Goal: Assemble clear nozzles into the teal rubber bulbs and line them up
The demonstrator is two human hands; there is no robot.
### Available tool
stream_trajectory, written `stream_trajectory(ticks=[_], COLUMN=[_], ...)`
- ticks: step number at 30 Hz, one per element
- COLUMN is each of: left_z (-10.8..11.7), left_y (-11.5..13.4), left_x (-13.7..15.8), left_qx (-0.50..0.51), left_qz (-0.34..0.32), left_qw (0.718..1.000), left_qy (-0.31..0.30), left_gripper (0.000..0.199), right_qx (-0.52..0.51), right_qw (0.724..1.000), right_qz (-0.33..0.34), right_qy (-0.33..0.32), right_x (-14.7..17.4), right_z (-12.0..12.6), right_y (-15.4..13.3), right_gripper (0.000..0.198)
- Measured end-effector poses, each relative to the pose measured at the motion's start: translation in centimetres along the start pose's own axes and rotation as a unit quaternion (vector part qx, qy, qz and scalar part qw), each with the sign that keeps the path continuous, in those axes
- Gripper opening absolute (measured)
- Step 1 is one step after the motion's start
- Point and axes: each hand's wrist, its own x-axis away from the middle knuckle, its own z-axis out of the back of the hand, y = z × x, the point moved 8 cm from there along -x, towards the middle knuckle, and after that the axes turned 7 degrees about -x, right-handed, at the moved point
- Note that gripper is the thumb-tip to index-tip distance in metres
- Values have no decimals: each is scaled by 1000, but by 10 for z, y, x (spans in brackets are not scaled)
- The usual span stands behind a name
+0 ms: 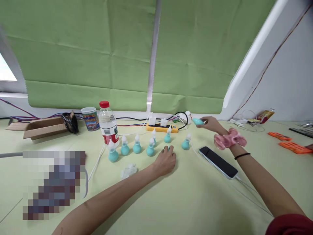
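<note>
Gap between left hand [165,161] and phone [218,162] edge, teal bulb [197,121] in right hand [210,124]

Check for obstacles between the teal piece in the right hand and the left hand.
One teal bottle stands between the teal piece in the right hand and the left hand, with a thin white cable beside it. Clearance above can't be judged here.

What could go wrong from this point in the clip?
Two risks stand out. The left hand is close to the standing teal bulbs and might knock one over. The right hand holds another teal bulb by one end, so it could slip and fall onto the table.
</note>
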Motion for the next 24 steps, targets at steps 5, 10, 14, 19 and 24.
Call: stream_trajectory(ticks=[5,10,14,19,24], left_z=[6,8,5,-2,-4], left_y=[-8,-34,-50,-52,-51], left_x=[-3,-1,4,3,-4], left_qx=[63,124,155,151,129], left_qz=[53,106,132,137,108], left_qw=[997,986,979,978,983], left_qy=[-11,-25,-11,-35,-68], left_gripper=[25,24,32,33,40], right_qx=[-181,-172,-27,30,85], right_qw=[983,976,978,976,970], right_qz=[-32,-77,-34,-21,-11], right_qy=[10,-110,-204,-215,-226], right_x=[40,108,124,109,102], right_z=[-23,-101,-138,-143,-145], right_y=[-14,-30,-29,-22,-14], right_gripper=[28,30,27,31,32])
